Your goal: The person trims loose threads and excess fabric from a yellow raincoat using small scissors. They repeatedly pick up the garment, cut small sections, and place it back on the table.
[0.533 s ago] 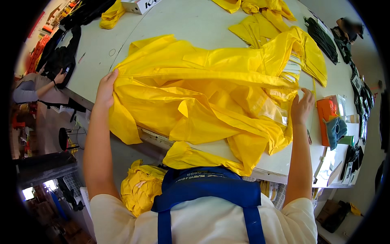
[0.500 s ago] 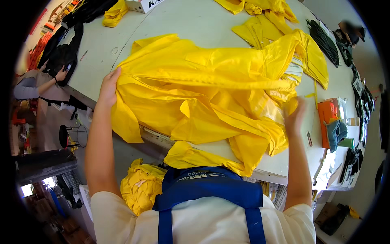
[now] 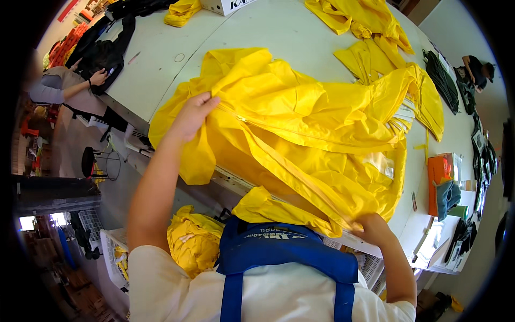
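A yellow zip-front jacket (image 3: 257, 91) lies spread and rumpled over the near part of the table, its front parted. My left hand (image 3: 194, 117) pinches the far front edge near the zipper, at the jacket's left end. Down by the table's near edge, my right hand (image 3: 374, 228) grips the other front edge, at the lower right. Between them the zipper edges run apart and the yellow inside shows. One sleeve (image 3: 279, 210) hangs toward my blue apron (image 3: 284, 249). A whitish label (image 3: 381, 164) shows inside the jacket on the right.
More yellow garments (image 3: 370, 21) lie at the far right, beside dark folded garments (image 3: 441, 80). An orange box (image 3: 438, 180) and small scissors (image 3: 413, 201) are on the right. A crumpled yellow bundle (image 3: 194, 241) sits below the table. A co-worker's hand (image 3: 98, 77) touches black garments at the left.
My left hand has moved right and away from me, lifting the jacket's edge. My right hand has come down to the near front edge and grips it. The jacket front has spread open.
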`<act>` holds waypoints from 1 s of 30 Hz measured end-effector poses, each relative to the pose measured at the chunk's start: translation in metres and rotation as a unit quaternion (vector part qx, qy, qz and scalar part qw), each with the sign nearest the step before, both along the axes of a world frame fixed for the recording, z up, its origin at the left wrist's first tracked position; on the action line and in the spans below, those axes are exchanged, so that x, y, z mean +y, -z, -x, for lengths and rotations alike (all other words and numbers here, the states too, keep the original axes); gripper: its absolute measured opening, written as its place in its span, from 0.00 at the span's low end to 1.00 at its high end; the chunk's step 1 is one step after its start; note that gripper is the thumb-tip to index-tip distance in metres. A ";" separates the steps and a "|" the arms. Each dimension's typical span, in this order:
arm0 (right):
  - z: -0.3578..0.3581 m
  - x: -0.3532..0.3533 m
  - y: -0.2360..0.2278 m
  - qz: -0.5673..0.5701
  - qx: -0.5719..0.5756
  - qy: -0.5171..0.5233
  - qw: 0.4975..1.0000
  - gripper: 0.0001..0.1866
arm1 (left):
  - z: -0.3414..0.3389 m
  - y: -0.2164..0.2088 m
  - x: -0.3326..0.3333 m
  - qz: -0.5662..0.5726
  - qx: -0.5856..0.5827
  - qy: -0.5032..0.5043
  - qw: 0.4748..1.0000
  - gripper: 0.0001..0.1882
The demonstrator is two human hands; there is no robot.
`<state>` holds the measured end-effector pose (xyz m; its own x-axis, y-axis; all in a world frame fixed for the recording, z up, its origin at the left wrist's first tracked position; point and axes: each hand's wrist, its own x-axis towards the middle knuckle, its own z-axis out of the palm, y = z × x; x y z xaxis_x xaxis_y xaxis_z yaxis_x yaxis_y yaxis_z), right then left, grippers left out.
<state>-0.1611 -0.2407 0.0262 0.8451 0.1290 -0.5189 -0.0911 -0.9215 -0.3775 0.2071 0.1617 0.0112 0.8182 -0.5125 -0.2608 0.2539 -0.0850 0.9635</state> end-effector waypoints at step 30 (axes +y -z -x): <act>-0.045 -0.144 -0.004 -0.014 0.059 0.321 0.945 0.14 | -0.035 -0.180 -0.020 0.113 -0.116 0.008 0.987 0.18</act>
<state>-0.1162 -0.3848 0.0305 0.6905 -0.3763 -0.6178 -0.6714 -0.6511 -0.3538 0.2418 0.1419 0.1908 0.8340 -0.5490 0.0549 0.0252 0.1372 0.9902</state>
